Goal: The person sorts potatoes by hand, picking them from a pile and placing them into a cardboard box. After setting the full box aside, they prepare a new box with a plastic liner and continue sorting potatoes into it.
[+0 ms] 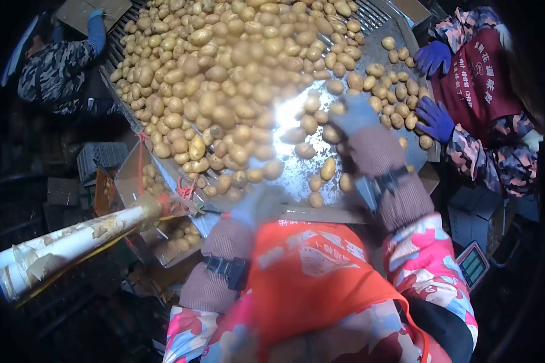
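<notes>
A big heap of potatoes (188,85) covers the left and middle of the metal table (321,154). My right hand (354,115), in a blue-grey glove, reaches over the bare metal among loose potatoes, beside a potato at its fingertips; whether it grips that one is unclear. My left hand (257,206), also gloved and smeared by motion, is low at the near edge of the table, just below the heap. What its fingers do cannot be made out. Striped sleeves with dark straps cover both my forearms.
Across the right edge, a co-worker's purple-gloved hands (435,118) rest near a smaller potato group (396,91). Another person (57,69) is at the upper left. A white pole (72,242) juts in from the left, near a box of potatoes (181,239) below the table.
</notes>
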{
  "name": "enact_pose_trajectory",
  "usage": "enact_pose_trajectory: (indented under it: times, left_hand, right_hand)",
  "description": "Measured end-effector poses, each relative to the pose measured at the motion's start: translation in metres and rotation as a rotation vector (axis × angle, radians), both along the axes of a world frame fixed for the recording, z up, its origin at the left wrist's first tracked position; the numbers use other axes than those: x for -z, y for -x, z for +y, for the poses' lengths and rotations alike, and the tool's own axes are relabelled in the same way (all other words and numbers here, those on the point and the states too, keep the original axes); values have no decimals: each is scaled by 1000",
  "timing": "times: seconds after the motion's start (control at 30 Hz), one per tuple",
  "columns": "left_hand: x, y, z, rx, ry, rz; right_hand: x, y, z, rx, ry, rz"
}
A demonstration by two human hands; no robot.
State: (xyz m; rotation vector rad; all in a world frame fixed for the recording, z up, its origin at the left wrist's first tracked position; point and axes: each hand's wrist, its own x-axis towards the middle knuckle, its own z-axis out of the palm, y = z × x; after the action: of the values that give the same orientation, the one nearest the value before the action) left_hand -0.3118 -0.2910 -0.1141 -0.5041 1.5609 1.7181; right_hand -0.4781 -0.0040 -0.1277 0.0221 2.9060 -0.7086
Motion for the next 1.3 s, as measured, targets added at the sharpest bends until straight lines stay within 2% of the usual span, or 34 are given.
enact_pose_trajectory:
  times: [0.03,0.07,0.1,0.13,0.17,0.23,0.27,0.33,0.37,0.43,0.53,0.6,0.67,0.73,0.8,0.87,0.93,1.0,1.03,1.07,1.1,1.13,1.2,1.23,1.27,1.3]
  left_hand:
    - [4,6,1,231,185,348]
    - [8,8,4,451,371,690]
    - [12,8,6,672,565,1023]
    - [18,9,13,667,501,1027]
    - [24,10,19,580,298,853]
    - [37,5,27,312,-93,454]
    - [42,-2,24,170,-260,254]
    - [49,-13,18,-177,-611,-113]
    - [54,-18,15,-365,-764,-291]
    - [59,-28,14,-602,-898,-568]
    - [57,-20,12,-634,-860,-603]
    - [71,-24,10,-350,-638,-43]
    - [104,-31,11,-69,-408,269]
    - [130,-29,16,189,-183,361]
    - [126,-32,21,293,-146,345]
    - [80,-31,16,162,-327,266]
    - [41,-28,5,-59,-603,137]
    - [19,-16,5,-288,-791,-26]
    - [15,-10,10,-513,-883,-199]
    - [26,-16,7,-477,-713,-163]
    - [38,-22,4,-431,-542,-139]
    - [1,-17,2,-606,-636,-365]
    - [25,-43,-42,-511,-1128,-358]
    - [22,-63,-66,-565,-1007,-321]
    - [17,-86,-92,-622,-881,-273]
    - [9,-108,-116,-698,-902,-235]
  right_hand:
    - [-28,-11,-11,232,217,-134]
    - [-43,-31,-19,205,305,-133]
    - [-42,-40,-19,-52,330,-187]
    - [-38,-47,-19,-309,351,-240]
    - [-34,-48,-20,-569,375,-286]
    - [-23,-16,-7,-247,578,-168]
    - [-18,15,2,-110,543,-92]
    - [18,76,31,-70,143,116]
    - [39,100,48,-70,-50,133]
    - [74,121,57,-44,-323,54]
    - [91,122,56,-37,-379,-10]
    - [82,119,55,-37,-313,-36]
    - [71,104,52,-24,-167,-46]
    - [59,87,49,2,30,-50]
    - [44,65,42,63,260,-38]
    - [9,35,17,147,392,-24]
    - [-46,-13,-27,234,698,-36]
    - [-50,-69,-56,177,1111,-198]
    - [-36,-95,-65,-49,1167,-469]
    - [-12,-112,-69,-511,804,-322]
    - [-46,-133,-72,-600,689,28]
    - [-49,-145,-70,-547,752,119]
    - [-46,-156,-23,-275,615,-56]
    - [-44,-161,-2,-159,562,-137]
    - [-44,-167,15,203,646,-126]
    - [-12,-176,56,186,321,186]
